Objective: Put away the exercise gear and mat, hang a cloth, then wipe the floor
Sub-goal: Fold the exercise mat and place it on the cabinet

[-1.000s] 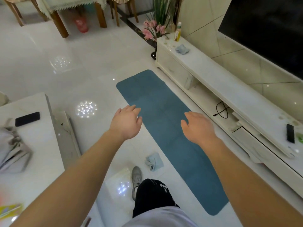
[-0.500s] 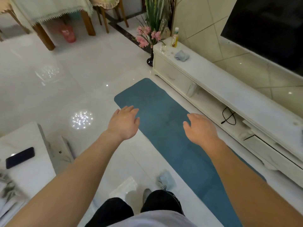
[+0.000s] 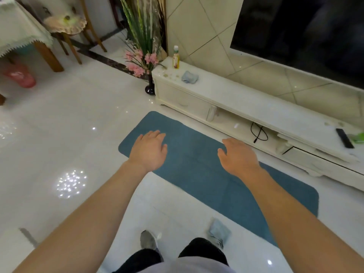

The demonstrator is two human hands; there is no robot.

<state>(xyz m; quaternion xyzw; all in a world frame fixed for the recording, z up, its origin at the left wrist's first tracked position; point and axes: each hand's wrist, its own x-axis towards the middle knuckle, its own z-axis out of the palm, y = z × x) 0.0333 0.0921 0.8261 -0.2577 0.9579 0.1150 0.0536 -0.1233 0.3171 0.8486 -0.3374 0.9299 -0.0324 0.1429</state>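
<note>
A blue exercise mat [image 3: 197, 166] lies flat on the glossy white floor, beside the long TV cabinet. My left hand [image 3: 149, 150] is stretched out over the mat's far left corner, fingers relaxed and holding nothing. My right hand [image 3: 236, 156] reaches over the mat's middle, also empty with loose fingers. A crumpled light-blue cloth [image 3: 217, 231] lies on the floor by my feet, near the mat's long edge. A second light-blue cloth [image 3: 189, 76] sits on the cabinet top.
The white TV cabinet [image 3: 236, 103] runs along the right under a dark TV [image 3: 303, 32]. A bottle [image 3: 175, 58] and a remote [image 3: 344, 137] rest on it. A vase of flowers [image 3: 143, 64] stands at its far end. A covered table [image 3: 17, 34], a chair [image 3: 71, 30] and a red bin [image 3: 19, 75] are far left.
The view has moved forward and turned toward the mat's far end. Both hands stay open and now hover nearer that end. The low table on the left has almost left the view.
</note>
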